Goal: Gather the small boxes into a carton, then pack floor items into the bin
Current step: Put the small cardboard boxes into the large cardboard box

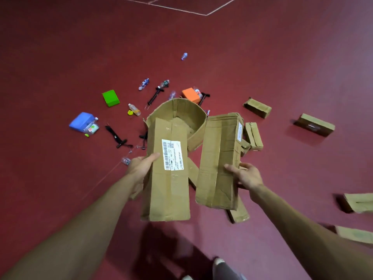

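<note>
Head cam view, so you're looking down my arms. My left hand [141, 166] is clamped on the edge of the labelled box [167, 178], thumb on top and fingers tucked under. My right hand [245, 175] grips the second box [219, 158] the same way, thumb on its face. Both boxes hang in the air, apart from each other, pointing at the carton [196, 136] that sits open on the floor just past them.

My worries: these are long boxes and I've only got one side of each, so either could swing or slide out of my fingers. The carton's mouth is bent out of shape, and if I shove both in together they'll probably jam on the rim or tip the whole thing over. There's also a box lying low by my feet [238, 215] that I could trip on.

Further out, more loose boxes [257, 107] are off to the right. Bottles [134, 109] and a green block [110, 98] sit beyond the carton. Can't spot a bin from here.
</note>
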Motion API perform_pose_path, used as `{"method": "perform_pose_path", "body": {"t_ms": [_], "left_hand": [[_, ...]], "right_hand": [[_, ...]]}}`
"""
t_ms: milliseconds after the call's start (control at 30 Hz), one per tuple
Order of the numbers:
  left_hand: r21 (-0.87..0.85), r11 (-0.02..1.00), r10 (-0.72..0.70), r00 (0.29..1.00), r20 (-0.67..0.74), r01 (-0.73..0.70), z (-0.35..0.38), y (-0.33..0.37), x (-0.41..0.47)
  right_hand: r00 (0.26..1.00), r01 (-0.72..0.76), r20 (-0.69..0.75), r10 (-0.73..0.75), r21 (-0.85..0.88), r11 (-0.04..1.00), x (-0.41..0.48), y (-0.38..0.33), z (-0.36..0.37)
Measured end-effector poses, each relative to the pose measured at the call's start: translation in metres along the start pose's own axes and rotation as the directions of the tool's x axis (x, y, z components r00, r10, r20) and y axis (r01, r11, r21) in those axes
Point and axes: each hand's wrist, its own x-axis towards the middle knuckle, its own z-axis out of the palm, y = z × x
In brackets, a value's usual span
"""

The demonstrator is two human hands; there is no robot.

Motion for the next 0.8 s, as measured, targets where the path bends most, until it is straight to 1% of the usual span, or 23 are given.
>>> {"method": "perform_pose_path", "body": {"t_ms": [200,300,433,500,633,800], "left_hand": [[0.010,1.000,0.002,0.997,-0.079,-0.001,-0.031,0.043,0.077],[0.025,1.000,-0.011,0.998,-0.067,0.013,-0.034,0.070,0.133],[0.004,0.999,-0.034,0.998,-0.060,0.034,-0.028,0.115,0.208],[0.026,0.999,-0.037,0.998,-0.058,0.039,-0.024,0.139,0.239],[0.099,0.995,-0.017,0.993,-0.120,0.029,-0.022,0.179,0.294],[0.168,0.985,-0.013,0.997,-0.082,0.027,-0.011,0.225,0.356]], "right_hand": [[1.000,0.019,0.026,-0.018,-0.048,0.999,0.069,-0.049,0.058],[0.999,0.012,0.035,-0.010,-0.069,0.998,0.124,-0.070,0.083],[0.998,-0.013,0.064,0.018,-0.087,0.996,0.201,-0.114,0.117],[0.997,-0.033,0.063,0.038,-0.077,0.996,0.233,-0.137,0.128],[0.992,-0.087,0.089,0.092,-0.060,0.994,0.286,-0.172,0.145],[0.989,-0.102,0.099,0.108,-0.063,0.993,0.341,-0.199,0.165]]}}
